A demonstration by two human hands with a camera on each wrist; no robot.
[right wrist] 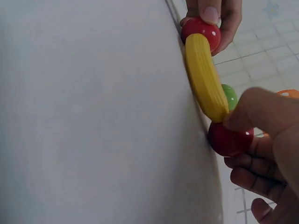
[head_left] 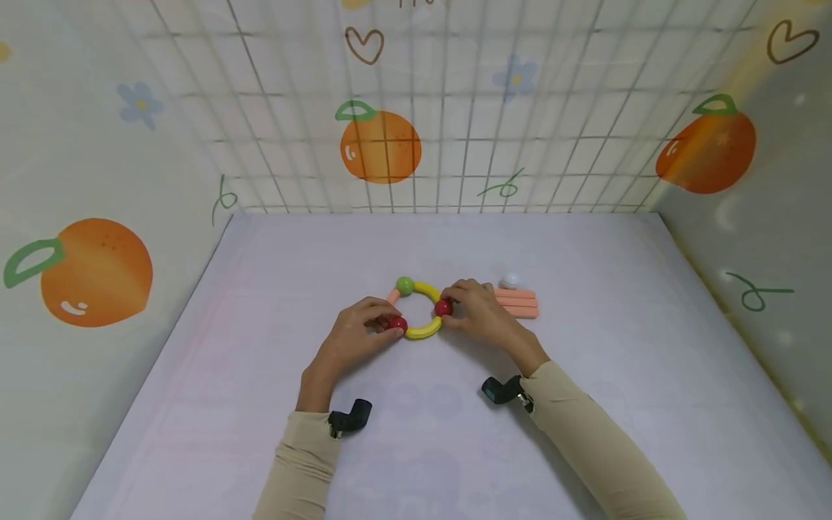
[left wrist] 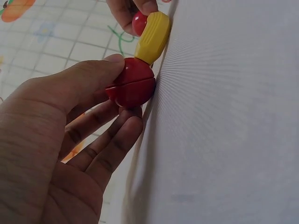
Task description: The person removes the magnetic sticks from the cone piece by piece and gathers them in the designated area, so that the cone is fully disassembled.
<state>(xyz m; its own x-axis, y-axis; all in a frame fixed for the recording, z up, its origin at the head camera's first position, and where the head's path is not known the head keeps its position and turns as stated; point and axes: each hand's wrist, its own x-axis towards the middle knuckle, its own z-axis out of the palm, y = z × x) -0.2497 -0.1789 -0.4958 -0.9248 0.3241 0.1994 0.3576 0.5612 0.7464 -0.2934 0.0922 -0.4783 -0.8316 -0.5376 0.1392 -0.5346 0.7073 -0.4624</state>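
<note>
A ring of curved rods and balls lies on the table in front of me. Its yellow curved rods (head_left: 424, 331) meet a red ball (head_left: 443, 308) on the right, a second red ball (head_left: 398, 324) at the lower left and a green ball (head_left: 405, 286) at the top. A pink rod (head_left: 393, 296) runs down the left side, partly hidden by fingers. My left hand (head_left: 357, 328) pinches the lower-left red ball between thumb and fingers, as the left wrist view shows. With thumb and fingers, my right hand (head_left: 479, 314) grips the right red ball.
Several pink rods (head_left: 520, 303) lie side by side just right of my right hand, with a white ball (head_left: 510, 280) behind them. The white table (head_left: 416, 448) ends at a grid wall covered with orange-print cloth.
</note>
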